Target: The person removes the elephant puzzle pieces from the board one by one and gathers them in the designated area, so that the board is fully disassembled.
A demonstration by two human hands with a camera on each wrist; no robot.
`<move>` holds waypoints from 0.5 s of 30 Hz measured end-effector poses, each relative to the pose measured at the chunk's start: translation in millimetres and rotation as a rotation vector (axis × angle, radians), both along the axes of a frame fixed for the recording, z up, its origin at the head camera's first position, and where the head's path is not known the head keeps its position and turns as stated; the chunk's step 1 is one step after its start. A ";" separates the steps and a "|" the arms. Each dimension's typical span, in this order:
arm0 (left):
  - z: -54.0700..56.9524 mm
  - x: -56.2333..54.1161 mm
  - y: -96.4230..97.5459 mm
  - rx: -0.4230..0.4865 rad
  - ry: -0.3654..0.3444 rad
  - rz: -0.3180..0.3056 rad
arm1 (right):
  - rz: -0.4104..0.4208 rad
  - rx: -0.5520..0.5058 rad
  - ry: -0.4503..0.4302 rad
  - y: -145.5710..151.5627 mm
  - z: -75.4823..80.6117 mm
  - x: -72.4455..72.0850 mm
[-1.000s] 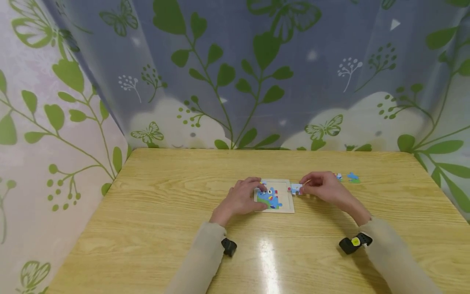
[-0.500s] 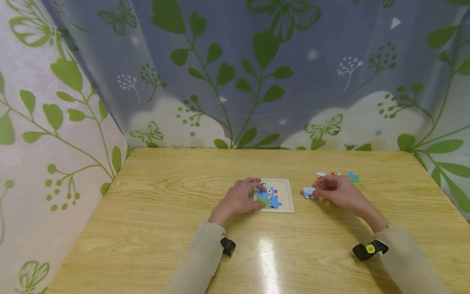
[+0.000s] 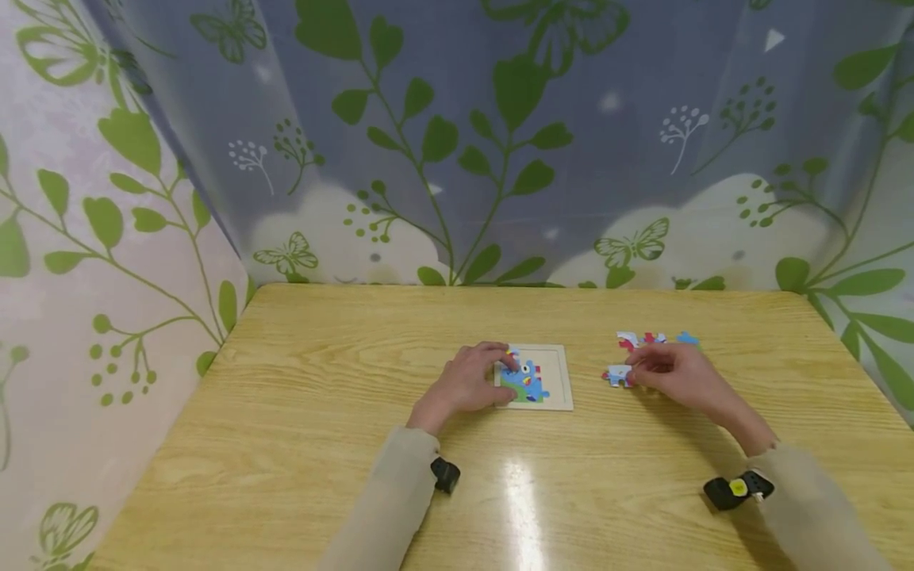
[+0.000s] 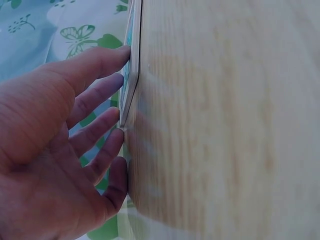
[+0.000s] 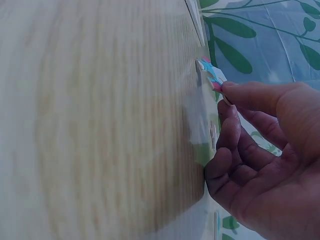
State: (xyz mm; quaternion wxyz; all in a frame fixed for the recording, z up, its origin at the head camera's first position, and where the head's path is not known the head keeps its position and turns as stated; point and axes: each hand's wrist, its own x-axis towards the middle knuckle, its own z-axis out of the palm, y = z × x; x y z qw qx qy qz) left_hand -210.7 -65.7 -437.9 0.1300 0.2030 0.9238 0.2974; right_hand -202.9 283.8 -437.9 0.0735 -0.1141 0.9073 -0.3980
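A small jigsaw tray (image 3: 557, 388) with a pale rim lies on the table, its left part filled by joined pieces showing a blue animal (image 3: 530, 389) on green. My left hand (image 3: 467, 381) rests over the tray's left side; thumb and fingers are spread, their tips on the pieces and rim. In the left wrist view, the fingertips meet the edge of the tray (image 4: 132, 85). To the right of the tray, my right hand (image 3: 674, 377) pinches a white, blue and red puzzle piece (image 3: 617, 376) between thumb and fingers. The right wrist view shows this puzzle piece (image 5: 214, 75) tilted at the fingertips.
Behind the right hand lie loose puzzle pieces: a white and red piece (image 3: 626, 339), a red and white one (image 3: 653, 339) and a blue one (image 3: 688, 339). The wooden table (image 3: 321, 357) ends at a leaf-patterned curtain (image 3: 428, 198).
My right hand has moved right, away from the tray's right edge, carrying the puzzle piece. Loose pieces behind it have come into sight. My left hand has stayed on the tray.
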 end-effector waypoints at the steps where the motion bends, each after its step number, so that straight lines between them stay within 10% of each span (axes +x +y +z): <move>1: 0.1 0.1 0.1 -0.001 0.000 0.002 | 0.000 0.010 0.011 0.6 -0.1 0.0; 15: -0.7 2.6 9.2 -0.036 0.013 0.063 | -0.018 0.162 0.084 10.3 0.3 -3.8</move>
